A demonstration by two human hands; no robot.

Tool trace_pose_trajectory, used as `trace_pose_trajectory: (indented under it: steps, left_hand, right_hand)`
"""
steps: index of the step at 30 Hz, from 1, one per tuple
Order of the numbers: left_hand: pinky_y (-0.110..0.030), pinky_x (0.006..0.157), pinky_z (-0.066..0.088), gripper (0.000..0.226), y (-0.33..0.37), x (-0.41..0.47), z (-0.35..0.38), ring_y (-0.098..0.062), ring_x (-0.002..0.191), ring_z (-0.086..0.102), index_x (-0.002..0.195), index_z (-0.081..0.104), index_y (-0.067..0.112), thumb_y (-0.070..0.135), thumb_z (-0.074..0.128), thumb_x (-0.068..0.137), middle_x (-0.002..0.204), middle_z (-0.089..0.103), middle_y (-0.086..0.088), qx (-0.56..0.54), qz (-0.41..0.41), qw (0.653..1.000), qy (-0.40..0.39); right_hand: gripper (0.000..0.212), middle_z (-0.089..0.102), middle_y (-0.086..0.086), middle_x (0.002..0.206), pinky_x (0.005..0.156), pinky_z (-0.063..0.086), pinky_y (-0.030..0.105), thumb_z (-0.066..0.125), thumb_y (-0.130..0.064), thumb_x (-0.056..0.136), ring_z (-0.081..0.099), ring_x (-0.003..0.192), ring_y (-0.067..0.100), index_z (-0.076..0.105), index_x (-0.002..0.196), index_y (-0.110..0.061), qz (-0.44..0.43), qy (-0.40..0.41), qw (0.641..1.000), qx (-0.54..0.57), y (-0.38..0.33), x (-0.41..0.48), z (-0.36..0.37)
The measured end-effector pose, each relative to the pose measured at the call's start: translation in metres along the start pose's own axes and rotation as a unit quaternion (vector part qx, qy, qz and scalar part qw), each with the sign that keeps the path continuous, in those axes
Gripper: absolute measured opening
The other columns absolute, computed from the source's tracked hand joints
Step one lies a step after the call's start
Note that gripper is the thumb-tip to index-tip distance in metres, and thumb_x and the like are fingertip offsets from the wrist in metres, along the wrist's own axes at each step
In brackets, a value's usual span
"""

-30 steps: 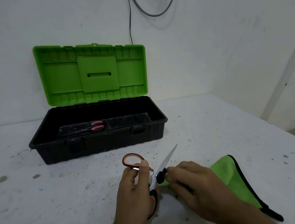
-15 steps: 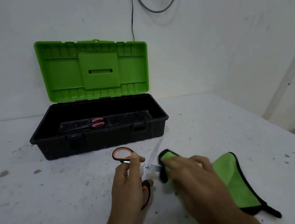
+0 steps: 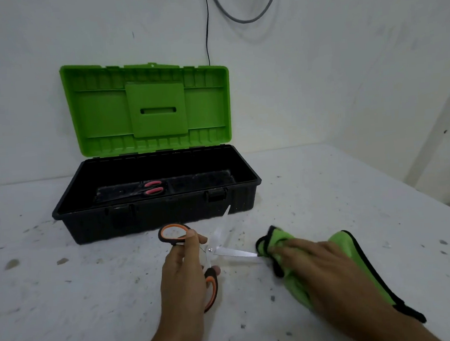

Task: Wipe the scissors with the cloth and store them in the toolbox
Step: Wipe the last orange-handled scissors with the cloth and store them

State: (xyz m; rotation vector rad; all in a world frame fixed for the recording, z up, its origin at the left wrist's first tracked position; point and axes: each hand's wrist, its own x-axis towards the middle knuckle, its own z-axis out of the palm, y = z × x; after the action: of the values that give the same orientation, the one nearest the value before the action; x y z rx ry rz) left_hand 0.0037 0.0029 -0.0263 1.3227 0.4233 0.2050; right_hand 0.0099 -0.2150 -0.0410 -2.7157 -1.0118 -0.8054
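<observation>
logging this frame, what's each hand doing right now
Left hand: grips the scissors by the handles, blades spread.
Right hand: holds the cloth bunched at one blade's tip.

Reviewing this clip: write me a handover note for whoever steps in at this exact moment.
Left hand: grips the orange-handled scissors by the handles, blades spread open.
Right hand: holds the green cloth bunched round the tip of the blade that points right.
Toolbox: open on the table behind the hands, lid up. A red-handled pair lies inside.
Done: wiping is under way on one blade.
Left: finish both blades, close the scissors, lay them in the toolbox.
</observation>
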Motion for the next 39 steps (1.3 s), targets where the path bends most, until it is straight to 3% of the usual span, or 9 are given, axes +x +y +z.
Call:
trace_pose_trajectory:
  steps: [3, 6, 8, 12, 15, 20, 26, 32, 39]
  left_hand:
    - [-0.037, 0.089, 0.050, 0.030, 0.003, -0.005, 0.003, -0.021, 0.093, 0.065, 0.087, 0.067, 0.029, 0.045, 0.044, 0.097, 0.099, 0.057, 0.011, -0.012, 0.001, 1.000, 0.001]
    - [-0.025, 0.064, 0.047, 0.027, 0.006, -0.013, 0.006, -0.015, 0.079, 0.062, 0.089, 0.069, 0.024, 0.038, 0.048, 0.098, 0.090, 0.058, 0.010, -0.030, -0.013, 0.999, -0.008]
    - [-0.021, 0.058, 0.044, 0.026, 0.005, -0.017, 0.009, -0.011, 0.080, 0.059, 0.090, 0.070, 0.026, 0.038, 0.048, 0.098, 0.093, 0.058, 0.011, -0.025, -0.006, 0.999, -0.018]
    - [-0.027, 0.068, 0.049, 0.028, -0.002, -0.018, 0.012, -0.011, 0.086, 0.060, 0.090, 0.071, 0.031, 0.046, 0.046, 0.095, 0.094, 0.065, 0.008, -0.003, 0.014, 1.000, -0.028]
    - [-0.045, 0.090, 0.053, 0.031, -0.008, -0.015, 0.009, -0.021, 0.099, 0.065, 0.092, 0.073, 0.035, 0.051, 0.046, 0.093, 0.101, 0.071, 0.003, 0.011, 0.021, 0.999, -0.033]
    - [-0.021, 0.070, 0.041, 0.029, -0.006, -0.012, 0.008, -0.001, 0.092, 0.056, 0.092, 0.072, 0.032, 0.042, 0.045, 0.097, 0.100, 0.062, 0.012, 0.011, 0.031, 0.999, -0.022]
    - [-0.014, 0.060, 0.042, 0.030, -0.007, -0.010, 0.006, -0.005, 0.093, 0.056, 0.090, 0.071, 0.037, 0.046, 0.042, 0.097, 0.109, 0.058, 0.009, 0.035, 0.043, 0.998, -0.029]
    - [-0.027, 0.080, 0.044, 0.031, -0.013, -0.008, 0.005, -0.007, 0.102, 0.056, 0.088, 0.072, 0.037, 0.048, 0.044, 0.095, 0.108, 0.062, 0.014, 0.031, 0.052, 0.998, -0.029]
    - [-0.032, 0.091, 0.047, 0.031, -0.010, -0.002, 0.001, -0.009, 0.106, 0.054, 0.087, 0.071, 0.039, 0.052, 0.044, 0.094, 0.113, 0.058, 0.018, 0.038, 0.057, 0.997, -0.018]
  right_hand:
    - [0.023, 0.064, -0.016, 0.078, 0.055, 0.035, 0.013, 0.051, -0.021, 0.099, 0.054, 0.062, 0.000, 0.055, 0.102, -0.043, 0.198, 0.084, 0.956, 0.198, -0.007, 0.005, -0.014]
    - [0.030, 0.063, -0.020, 0.067, 0.042, 0.030, 0.010, 0.055, -0.017, 0.095, 0.046, 0.047, 0.004, 0.054, 0.093, -0.047, 0.237, 0.181, 0.919, 0.256, -0.026, 0.012, -0.016]
    - [0.023, 0.067, -0.022, 0.087, 0.061, 0.040, 0.006, 0.052, -0.016, 0.098, 0.053, 0.070, -0.009, 0.058, 0.108, -0.036, 0.170, 0.181, 0.947, 0.203, -0.048, 0.020, -0.014]
    - [0.022, 0.060, -0.004, 0.134, 0.087, 0.047, 0.033, 0.048, -0.012, 0.091, 0.055, 0.120, 0.013, 0.061, 0.107, -0.017, -0.003, 0.143, 0.989, 0.023, -0.068, 0.022, 0.016]
    - [0.033, 0.058, -0.005, 0.139, 0.082, 0.050, 0.033, 0.034, -0.013, 0.101, 0.058, 0.121, 0.018, 0.062, 0.085, -0.019, -0.069, 0.103, 0.992, -0.027, -0.065, 0.024, 0.020]
    - [0.020, 0.055, -0.007, 0.141, 0.087, 0.043, 0.034, 0.045, -0.020, 0.100, 0.055, 0.123, 0.018, 0.061, 0.089, -0.022, -0.135, 0.030, 0.989, -0.056, -0.044, 0.018, 0.011]
    - [0.013, 0.055, -0.006, 0.141, 0.082, 0.043, 0.032, 0.053, -0.011, 0.088, 0.055, 0.121, 0.018, 0.064, 0.090, -0.017, -0.073, 0.049, 0.996, -0.003, -0.036, 0.021, 0.004]
    - [0.025, 0.052, -0.010, 0.144, 0.082, 0.046, 0.031, 0.039, -0.023, 0.102, 0.058, 0.116, 0.018, 0.057, 0.084, -0.024, -0.134, 0.033, 0.990, -0.042, -0.042, 0.015, 0.009]
    - [0.019, 0.067, -0.007, 0.125, 0.079, 0.040, 0.029, 0.051, -0.011, 0.084, 0.058, 0.107, 0.017, 0.062, 0.098, -0.018, -0.039, 0.065, 0.997, -0.018, -0.023, 0.005, 0.012]
